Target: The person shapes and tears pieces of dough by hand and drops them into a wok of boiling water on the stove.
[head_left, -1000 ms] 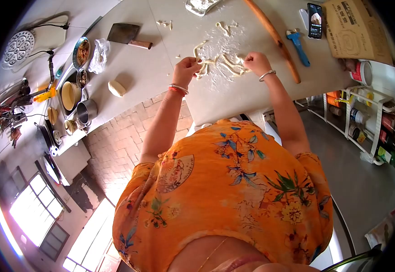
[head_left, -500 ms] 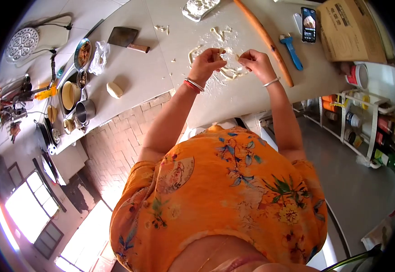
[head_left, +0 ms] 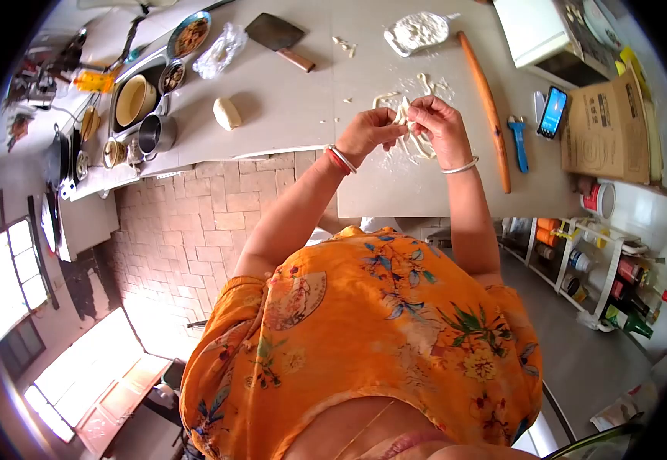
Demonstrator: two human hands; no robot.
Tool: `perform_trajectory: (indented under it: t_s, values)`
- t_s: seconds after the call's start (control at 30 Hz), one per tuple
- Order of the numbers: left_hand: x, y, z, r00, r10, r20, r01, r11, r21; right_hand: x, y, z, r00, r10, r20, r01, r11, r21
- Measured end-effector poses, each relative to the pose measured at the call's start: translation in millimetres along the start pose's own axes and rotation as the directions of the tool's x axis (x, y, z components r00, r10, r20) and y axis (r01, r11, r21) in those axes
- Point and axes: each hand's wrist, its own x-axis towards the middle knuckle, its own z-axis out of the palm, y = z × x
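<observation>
My left hand (head_left: 373, 132) and my right hand (head_left: 440, 126) meet over the table, both with fingers pinched on a pale dough strip (head_left: 403, 112). Part of that strip is hidden by the fingers. Under and around the hands, more dough strips (head_left: 424, 146) lie curled on the floured tabletop (head_left: 379, 180). Farther off stands a dish of flour (head_left: 417, 32). To the right of my right hand lies a wooden rolling pin (head_left: 485, 107), with a blue-handled peeler (head_left: 518, 143) beyond it. A lump of dough (head_left: 227, 114) rests on the counter at left.
At left are a cleaver (head_left: 276, 32), a plastic bag (head_left: 221, 50), a pan of food (head_left: 192, 36) and a saucepan (head_left: 157, 133). A phone (head_left: 552, 112) leans by a cardboard box (head_left: 608, 130) at right. Below it stands a bottle rack (head_left: 578, 261).
The view has shifted, so the table things appear farther right and lower. My hands have come closer together, and the dough strip now shows between them. The phone screen has changed.
</observation>
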Motion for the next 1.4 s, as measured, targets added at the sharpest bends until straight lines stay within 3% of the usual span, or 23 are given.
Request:
perform_trajectory:
  t_s: [0.17, 0.43, 0.63, 0.8, 1.07, 1.27, 1.4]
  values:
    - [-74, 21, -62, 0.994, 0.090, -0.069, -0.101, 0.981, -0.167, 17, 26, 87, 0.995, 0.029, 0.099, -0.044, 0.988, 0.150]
    - [-248, 57, -222, 0.930, 0.246, -0.274, -0.334, 0.879, -0.341, 36, 95, 308, 0.942, 0.098, 0.321, -0.185, 0.950, 0.253]
    - [-388, 75, -346, 0.827, 0.327, -0.458, -0.464, 0.856, -0.228, 57, 151, 483, 0.785, 0.176, 0.594, -0.418, 0.858, 0.297]
    - [-475, 89, -419, 0.749, 0.332, -0.573, -0.495, 0.856, -0.150, 90, 187, 606, 0.649, 0.295, 0.701, -0.547, 0.821, 0.161]
    - [-562, 103, -558, 0.692, 0.234, -0.683, -0.354, 0.934, -0.038, 159, 252, 789, 0.508, 0.267, 0.819, -0.622, 0.771, 0.135]
    - [-612, 176, -687, 0.618, 0.225, -0.754, -0.351, 0.936, -0.009, 231, 285, 930, 0.425, 0.217, 0.879, -0.681, 0.716, 0.153]
    - [-649, 223, -767, 0.514, 0.247, -0.822, -0.367, 0.929, 0.049, 266, 287, 1018, 0.410, 0.226, 0.884, -0.675, 0.727, 0.128]
